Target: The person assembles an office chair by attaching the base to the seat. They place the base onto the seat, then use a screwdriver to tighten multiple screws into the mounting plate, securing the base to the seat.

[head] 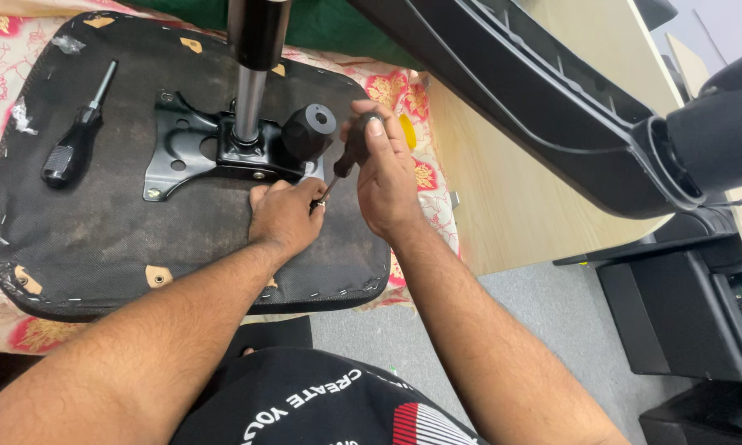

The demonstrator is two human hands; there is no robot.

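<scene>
Setting: a light wooden tabletop [511, 189] over a grey floor [544, 330]. A floral cloth [404, 95] in cream, red and pink covers the left part of the table. Black chair parts stand at the right, among them a large moulded plastic frame [544, 91] that slants across the top of the view.

Item 1: upturned chair seat [99, 239], lying flat on the cloth. Its underside is black woven fabric, dusty and scuffed, stapled along the rounded edge, with small tan patches showing at the corners.

Item 2: black metal mounting plate [182, 152], bolted near the seat's centre. A polished steel gas cylinder [249, 91] rises upright from it, and a ribbed black knob [309, 130] sits at its right side.

Item 3: screwdriver [350, 152] with a black handle and thin steel shaft. The right hand [387, 177] is closed around the handle, thumb pressed on top. The shaft slants down and left to the plate's right edge, below the knob.

Item 4: left hand [287, 216], resting on the seat fabric just below the plate. Its fingertips are pinched together at the screwdriver's tip; what they hold is too small to tell.

Item 5: second screwdriver [76, 132], black handle, lying loose on the left part of the seat, well apart from both hands.
</scene>
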